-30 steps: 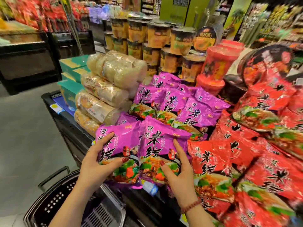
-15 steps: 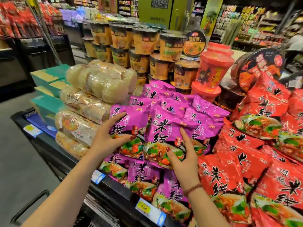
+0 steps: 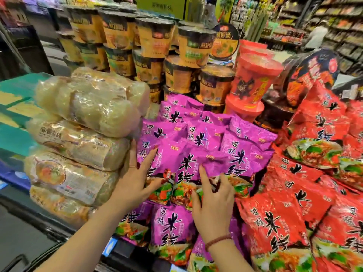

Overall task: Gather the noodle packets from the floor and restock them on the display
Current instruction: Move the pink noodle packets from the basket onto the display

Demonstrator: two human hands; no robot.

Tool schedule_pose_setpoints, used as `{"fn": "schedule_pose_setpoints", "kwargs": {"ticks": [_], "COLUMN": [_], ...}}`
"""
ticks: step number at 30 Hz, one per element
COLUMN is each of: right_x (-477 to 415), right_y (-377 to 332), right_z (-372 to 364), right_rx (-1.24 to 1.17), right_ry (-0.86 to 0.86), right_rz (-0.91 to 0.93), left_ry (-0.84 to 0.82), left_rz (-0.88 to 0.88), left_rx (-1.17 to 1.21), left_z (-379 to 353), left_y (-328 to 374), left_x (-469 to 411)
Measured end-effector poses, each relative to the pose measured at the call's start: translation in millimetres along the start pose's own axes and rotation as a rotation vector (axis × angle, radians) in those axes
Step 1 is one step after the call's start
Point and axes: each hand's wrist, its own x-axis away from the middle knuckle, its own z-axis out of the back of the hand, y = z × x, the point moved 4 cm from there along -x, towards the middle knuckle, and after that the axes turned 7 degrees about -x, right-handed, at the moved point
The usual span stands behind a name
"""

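Two purple foil noodle packets [image 3: 176,160] under flat-fingered left hand [image 3: 135,181], right hand [image 3: 214,203]. Slick sloped pile [image 3: 206,130] may slide toward 6 o'clock.

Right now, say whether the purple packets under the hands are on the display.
On: purple packets lie atop the pile, left hand and right hand touching.

The left grip [image 3: 137,179] lay with fingers spread on the left of two purple noodle packets [image 3: 172,160], which sat side by side atop the purple heap on the display [image 3: 125,252], its thumb on the printed bowl. The right grip [image 3: 214,201], a bead bracelet [image 3: 218,239] at its wrist, pressed fingertips [image 3: 202,171] on the right one. Clear noodle bags [image 3: 88,107] stood stacked just left, red packets [image 3: 275,222] banked right, orange cups [image 3: 153,42] and red tubs [image 3: 253,75] behind
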Motion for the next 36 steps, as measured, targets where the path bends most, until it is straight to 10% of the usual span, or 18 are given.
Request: {"fn": "schedule_pose_setpoints", "kwargs": {"ticks": [4, 16, 21, 25, 29, 36], "right_x": [-4.3, -17.9, -51.8, -130.1, -178.9, -183.1], "right_y": [-11.1, 7.6, -24.5, -60.6, -79.9, -84.1], "right_z": [-4.4, -33.2, -3.4, -3.5, -32.1, -28.4], "right_rx": [0.195, 0.314, -0.087, -0.408, -0.103, 0.21], "right_ry": [0.051, -0.177, -0.039, -0.296, -0.582, -0.576], "right_rz": [0.2, 0.195, 0.252, 0.16, 0.153, 0.204], "left_ry": [0.388, 0.149, 0.286, 0.33, 0.231, 0.109], "left_rz": [-0.295, -0.226, -0.171, -0.114, -0.097, -0.291], "left_rx": [-0.192, -0.019, -0.02, 0.024, 0.079, 0.16], "left_z": [8.8, -13.6, -0.1, -5.6, -11.1, -8.9], "left_y": [14.3, 16.2, 18.7, 18.0, 14.1, 6.1], "left_x": [5.7, -10.4, 2.9, 17.9, 10.4, -5.6]}}
